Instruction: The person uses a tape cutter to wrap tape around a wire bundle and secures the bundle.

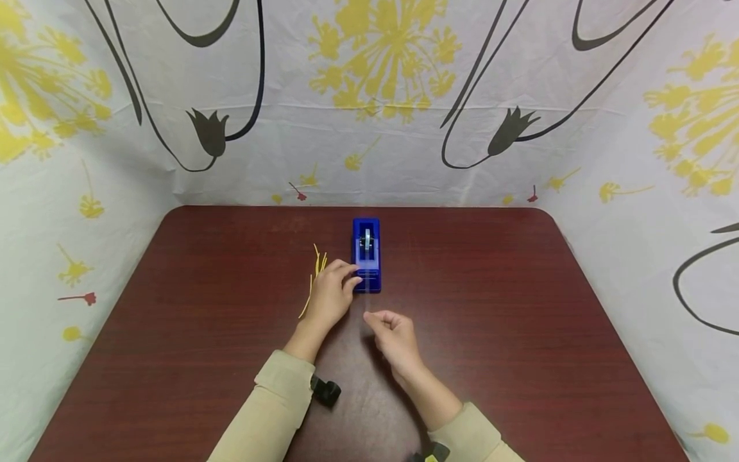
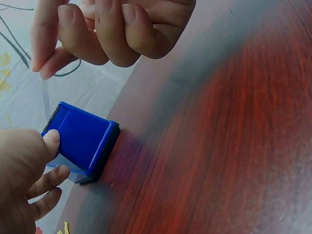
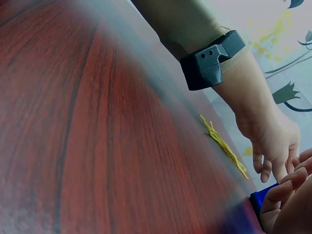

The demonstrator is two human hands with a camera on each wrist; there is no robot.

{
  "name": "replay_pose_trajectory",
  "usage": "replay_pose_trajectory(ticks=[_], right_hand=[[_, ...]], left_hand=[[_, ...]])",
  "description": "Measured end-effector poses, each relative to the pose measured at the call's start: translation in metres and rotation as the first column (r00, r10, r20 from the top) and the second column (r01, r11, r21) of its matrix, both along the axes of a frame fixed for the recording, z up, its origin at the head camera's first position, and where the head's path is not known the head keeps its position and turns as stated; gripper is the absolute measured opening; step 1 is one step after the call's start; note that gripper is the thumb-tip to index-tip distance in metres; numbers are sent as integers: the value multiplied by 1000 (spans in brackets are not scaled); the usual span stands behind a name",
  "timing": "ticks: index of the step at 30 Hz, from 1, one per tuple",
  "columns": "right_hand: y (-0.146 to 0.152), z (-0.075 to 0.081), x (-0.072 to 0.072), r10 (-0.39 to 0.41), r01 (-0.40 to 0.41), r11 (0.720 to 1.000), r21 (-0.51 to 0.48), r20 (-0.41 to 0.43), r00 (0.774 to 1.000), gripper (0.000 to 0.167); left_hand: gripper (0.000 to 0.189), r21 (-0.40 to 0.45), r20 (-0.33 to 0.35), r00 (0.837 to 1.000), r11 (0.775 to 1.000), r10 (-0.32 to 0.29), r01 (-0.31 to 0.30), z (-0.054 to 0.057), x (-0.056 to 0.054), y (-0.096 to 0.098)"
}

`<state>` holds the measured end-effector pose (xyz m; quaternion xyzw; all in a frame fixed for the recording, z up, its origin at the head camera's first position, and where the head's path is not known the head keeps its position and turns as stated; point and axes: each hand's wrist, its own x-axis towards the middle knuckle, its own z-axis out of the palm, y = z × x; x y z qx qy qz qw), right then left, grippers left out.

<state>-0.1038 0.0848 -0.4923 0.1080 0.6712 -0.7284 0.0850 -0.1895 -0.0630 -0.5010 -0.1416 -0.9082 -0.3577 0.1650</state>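
Note:
A blue tape dispenser (image 1: 374,262) with a roll of clear tape (image 1: 367,240) stands toward the back of the table. My left hand (image 1: 328,296) holds its front left side, with the thumb (image 2: 51,139) pressed on the blue body near the toothed cutter. My right hand (image 1: 398,339) is in front of the dispenser, pinching the end of a clear tape strip (image 2: 46,97) between thumb and index finger. The strip stretches from the cutter to those fingertips. The other right fingers are curled in.
Several yellow strings (image 3: 223,143) lie in a loose bunch on the table left of the dispenser, partly behind my left hand in the head view. The dark red wooden table (image 1: 491,308) is bordered by a patterned white cloth (image 1: 392,167) at the back and sides.

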Motion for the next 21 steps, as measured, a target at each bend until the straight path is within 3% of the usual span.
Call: replay_pose_trajectory(ticks=[21], right_hand=[[2,-3,5,3,-3,1000,1,1,1000,29]], left_hand=[[24,10,-12,1000,1000,-1,1,-1,1,0]])
